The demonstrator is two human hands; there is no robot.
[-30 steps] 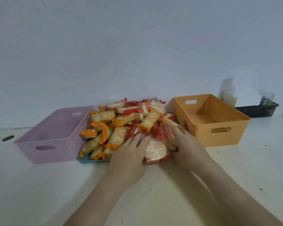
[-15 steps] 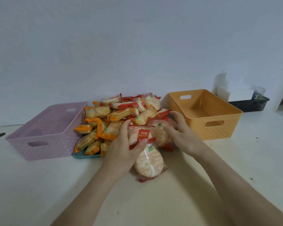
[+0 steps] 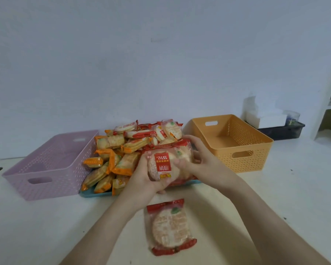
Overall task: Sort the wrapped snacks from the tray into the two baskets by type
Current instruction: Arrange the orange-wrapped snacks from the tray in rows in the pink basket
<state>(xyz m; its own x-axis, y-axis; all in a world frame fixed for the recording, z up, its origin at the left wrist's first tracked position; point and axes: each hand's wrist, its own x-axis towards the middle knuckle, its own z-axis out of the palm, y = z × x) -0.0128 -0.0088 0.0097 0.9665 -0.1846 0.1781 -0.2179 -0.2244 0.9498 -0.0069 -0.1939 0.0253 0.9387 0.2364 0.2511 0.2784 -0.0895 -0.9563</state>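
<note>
Both hands grip red-wrapped round rice crackers (image 3: 167, 165) above the near right corner of the teal tray (image 3: 96, 193): the left hand (image 3: 145, 180) cups them from below, the right hand (image 3: 203, 161) clasps the far side. One red-wrapped cracker packet (image 3: 170, 226) lies alone on the counter (image 3: 36, 226), near the forearms. Orange-wrapped snacks (image 3: 113, 161) heap the tray between the pink basket (image 3: 52, 165) and the orange basket (image 3: 235, 142). A dark bin (image 3: 283, 131) holding white boxes sits behind the orange basket.
</note>
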